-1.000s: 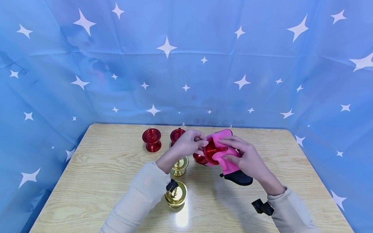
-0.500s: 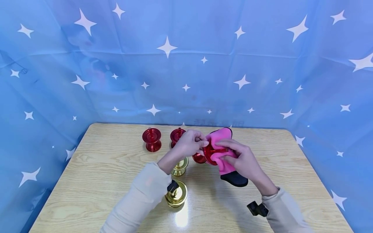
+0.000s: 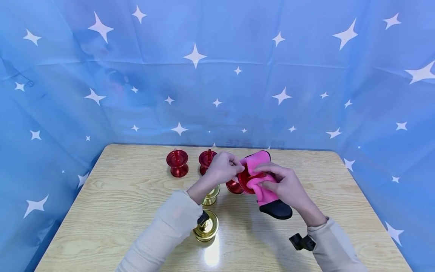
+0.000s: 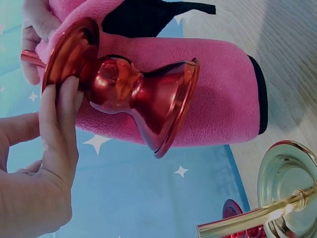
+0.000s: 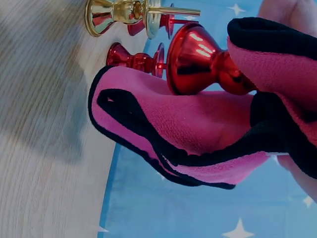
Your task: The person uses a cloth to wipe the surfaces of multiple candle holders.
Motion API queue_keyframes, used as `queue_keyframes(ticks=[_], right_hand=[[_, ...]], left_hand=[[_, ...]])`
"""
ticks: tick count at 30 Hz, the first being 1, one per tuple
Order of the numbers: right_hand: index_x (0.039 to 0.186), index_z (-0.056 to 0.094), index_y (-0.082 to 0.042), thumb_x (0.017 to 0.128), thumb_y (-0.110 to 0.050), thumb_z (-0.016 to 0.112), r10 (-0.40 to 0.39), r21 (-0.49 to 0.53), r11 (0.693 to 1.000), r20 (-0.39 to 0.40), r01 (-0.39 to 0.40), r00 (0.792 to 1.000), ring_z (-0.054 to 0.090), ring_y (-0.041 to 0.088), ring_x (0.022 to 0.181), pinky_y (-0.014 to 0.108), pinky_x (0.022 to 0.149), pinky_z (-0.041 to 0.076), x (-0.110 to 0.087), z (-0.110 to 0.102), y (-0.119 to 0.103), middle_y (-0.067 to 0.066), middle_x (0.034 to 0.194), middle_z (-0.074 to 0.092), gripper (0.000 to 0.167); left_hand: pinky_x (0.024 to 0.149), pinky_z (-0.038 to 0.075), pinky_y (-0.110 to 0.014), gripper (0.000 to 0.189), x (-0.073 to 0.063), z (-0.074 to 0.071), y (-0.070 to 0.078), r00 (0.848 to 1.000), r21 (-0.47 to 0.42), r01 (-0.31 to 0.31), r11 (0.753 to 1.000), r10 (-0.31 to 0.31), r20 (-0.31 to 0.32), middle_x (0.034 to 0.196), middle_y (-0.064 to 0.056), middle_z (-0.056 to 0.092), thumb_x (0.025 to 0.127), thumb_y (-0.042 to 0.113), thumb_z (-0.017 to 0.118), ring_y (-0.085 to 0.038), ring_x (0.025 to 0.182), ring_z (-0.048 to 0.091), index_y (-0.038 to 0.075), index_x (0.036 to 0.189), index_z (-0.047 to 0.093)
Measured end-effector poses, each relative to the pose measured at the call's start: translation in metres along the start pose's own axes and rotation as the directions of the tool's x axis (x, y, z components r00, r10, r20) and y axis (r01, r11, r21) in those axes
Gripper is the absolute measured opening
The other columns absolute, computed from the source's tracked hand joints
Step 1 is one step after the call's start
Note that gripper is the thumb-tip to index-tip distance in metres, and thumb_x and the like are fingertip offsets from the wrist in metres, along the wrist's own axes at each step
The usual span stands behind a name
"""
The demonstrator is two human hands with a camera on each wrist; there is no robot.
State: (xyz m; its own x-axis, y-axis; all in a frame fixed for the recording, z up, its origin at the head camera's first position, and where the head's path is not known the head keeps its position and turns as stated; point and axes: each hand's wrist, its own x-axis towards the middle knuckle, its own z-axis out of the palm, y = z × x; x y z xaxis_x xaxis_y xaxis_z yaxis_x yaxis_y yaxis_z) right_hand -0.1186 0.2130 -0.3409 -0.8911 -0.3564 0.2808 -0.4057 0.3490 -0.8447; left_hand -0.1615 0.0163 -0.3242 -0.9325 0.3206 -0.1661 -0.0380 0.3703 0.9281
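Observation:
A shiny red candle holder (image 4: 111,84) with a wide dish, a thin stem and a flared base is held tilted above the table. My left hand (image 3: 225,166) pinches the rim of its dish, fingers on one face in the left wrist view. A pink cloth (image 4: 218,89) with black edging is bunched around the holder. My right hand (image 3: 282,183) grips this cloth against the dish, near the stem (image 4: 32,58). Most of the right hand is hidden behind the cloth in the right wrist view.
Two more red candle holders (image 3: 177,163) stand at the back of the wooden table (image 3: 112,211), one partly behind my left hand. Two gold candle holders (image 3: 206,226) stand nearer, under my left forearm. A blue star-patterned curtain (image 3: 217,83) surrounds the table.
The cloth has shifted slightly about the red dish as my right hand moved a little left, then slightly back. My left hand keeps its pinch on the rim, nearly still.

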Motion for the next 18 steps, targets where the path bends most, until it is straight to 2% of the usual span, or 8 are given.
queue_keyframes(ticks=[5, 10, 15, 18], right_hand=[[0.104, 0.065, -0.002, 0.078, 0.012, 0.062, -0.001, 0.012, 1.0, 0.013, 0.001, 1.0, 0.06, 0.013, 0.087, 0.021, 0.068, 0.051, 0.0, -0.003, 0.0, 0.012, 0.108, 0.061, 0.029], [0.102, 0.065, -0.003, 0.078, 0.013, 0.063, -0.008, 0.021, 1.0, -0.004, 0.008, 1.0, 0.059, 0.012, 0.089, 0.021, 0.069, 0.051, 0.0, -0.006, -0.003, 0.008, 0.107, 0.061, 0.029], [0.101, 0.065, 0.002, 0.075, 0.016, 0.063, -0.092, 0.031, 0.995, -0.022, 0.093, 0.995, 0.059, 0.01, 0.094, 0.019, 0.073, 0.051, 0.0, -0.014, -0.008, 0.008, 0.105, 0.062, 0.03], [0.1, 0.064, 0.004, 0.073, 0.019, 0.063, -0.152, 0.02, 0.988, -0.054, 0.154, 0.987, 0.059, 0.009, 0.094, 0.017, 0.072, 0.051, 0.0, -0.024, -0.012, 0.009, 0.103, 0.063, 0.031]], left_hand=[[0.047, 0.051, -0.022, 0.01, 0.0, 0.001, -0.001, 1.0, 0.068, -0.006, 0.998, 0.008, -0.022, 0.063, -0.004, 0.062, 0.085, 0.008, 0.064, -0.013, 0.048, 0.06, 0.003, 0.076, 0.067], [0.047, 0.051, -0.022, 0.01, 0.001, 0.002, -0.002, 0.999, 0.085, -0.021, 0.996, 0.024, -0.035, 0.063, -0.003, 0.062, 0.084, 0.007, 0.064, -0.013, 0.047, 0.06, 0.002, 0.076, 0.067], [0.05, 0.052, -0.023, 0.008, 0.002, 0.0, -0.001, 1.0, 0.065, -0.01, 0.998, 0.011, -0.025, 0.065, -0.004, 0.063, 0.085, 0.007, 0.064, -0.013, 0.049, 0.061, 0.001, 0.079, 0.067], [0.055, 0.054, -0.027, 0.008, 0.002, -0.003, -0.001, 1.0, -0.009, 0.008, 1.0, -0.008, -0.011, 0.069, -0.006, 0.062, 0.086, 0.006, 0.062, -0.013, 0.05, 0.061, -0.001, 0.082, 0.065]])
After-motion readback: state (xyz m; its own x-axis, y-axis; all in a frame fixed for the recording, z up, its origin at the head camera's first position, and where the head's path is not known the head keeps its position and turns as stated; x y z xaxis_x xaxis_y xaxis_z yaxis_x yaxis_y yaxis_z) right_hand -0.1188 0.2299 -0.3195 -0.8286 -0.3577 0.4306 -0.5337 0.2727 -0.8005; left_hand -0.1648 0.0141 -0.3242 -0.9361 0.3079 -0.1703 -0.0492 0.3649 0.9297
